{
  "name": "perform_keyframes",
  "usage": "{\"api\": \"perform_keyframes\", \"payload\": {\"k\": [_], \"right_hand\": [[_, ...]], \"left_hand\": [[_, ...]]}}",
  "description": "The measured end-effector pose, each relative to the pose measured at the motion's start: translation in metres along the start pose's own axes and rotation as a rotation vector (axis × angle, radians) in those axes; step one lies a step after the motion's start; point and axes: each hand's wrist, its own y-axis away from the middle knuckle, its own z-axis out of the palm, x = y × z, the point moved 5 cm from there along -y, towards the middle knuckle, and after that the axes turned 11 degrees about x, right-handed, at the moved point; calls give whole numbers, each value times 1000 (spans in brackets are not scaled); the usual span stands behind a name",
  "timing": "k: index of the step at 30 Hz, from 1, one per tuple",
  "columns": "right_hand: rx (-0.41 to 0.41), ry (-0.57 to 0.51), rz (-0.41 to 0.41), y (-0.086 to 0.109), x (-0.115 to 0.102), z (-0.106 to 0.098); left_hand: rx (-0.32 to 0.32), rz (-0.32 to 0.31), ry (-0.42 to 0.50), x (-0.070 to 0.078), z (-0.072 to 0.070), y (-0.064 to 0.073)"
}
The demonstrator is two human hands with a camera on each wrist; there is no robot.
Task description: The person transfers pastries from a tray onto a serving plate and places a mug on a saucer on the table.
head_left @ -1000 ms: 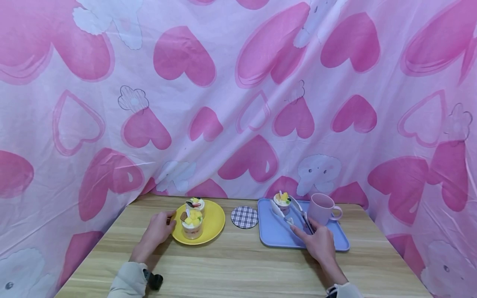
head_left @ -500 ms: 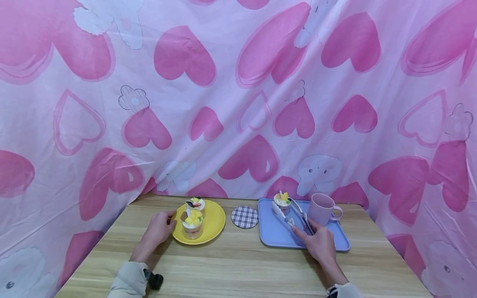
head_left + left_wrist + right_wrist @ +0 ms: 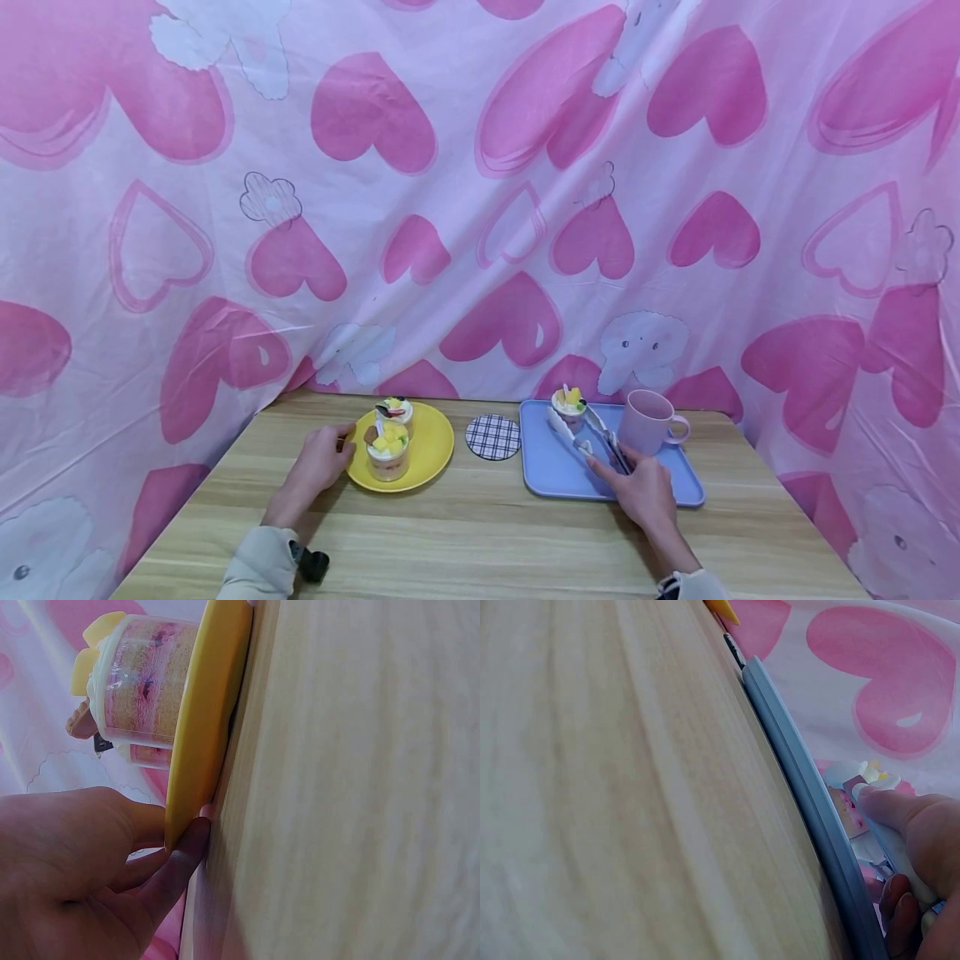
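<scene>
My left hand (image 3: 318, 461) pinches the left rim of a yellow plate (image 3: 435, 442); the left wrist view shows the thumb below and fingers above its edge (image 3: 199, 727). Two clear dessert cups stand on that plate: a front one (image 3: 387, 458) topped with yellow fruit chunks, and one (image 3: 397, 410) partly hidden behind it. My right hand (image 3: 645, 492) holds metal tongs (image 3: 561, 427) over a blue tray (image 3: 551, 477). The spread arms of the tongs lie on either side of a third dessert cup (image 3: 568, 402), topped with cream and fruit, on the tray.
A pink mug (image 3: 642, 421) stands on the tray just beyond my right hand, handle to the right. Between plate and tray lies a round checked coaster (image 3: 492, 437). A pink heart-patterned curtain (image 3: 495, 317) hangs behind the wooden table (image 3: 450, 542).
</scene>
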Motion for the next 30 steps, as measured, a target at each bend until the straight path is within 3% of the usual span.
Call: {"api": "perform_keyframes", "payload": {"k": [30], "right_hand": [[-2,-25,-10,0,2,1]], "left_hand": [[8,5,0,-1,0,0]]}}
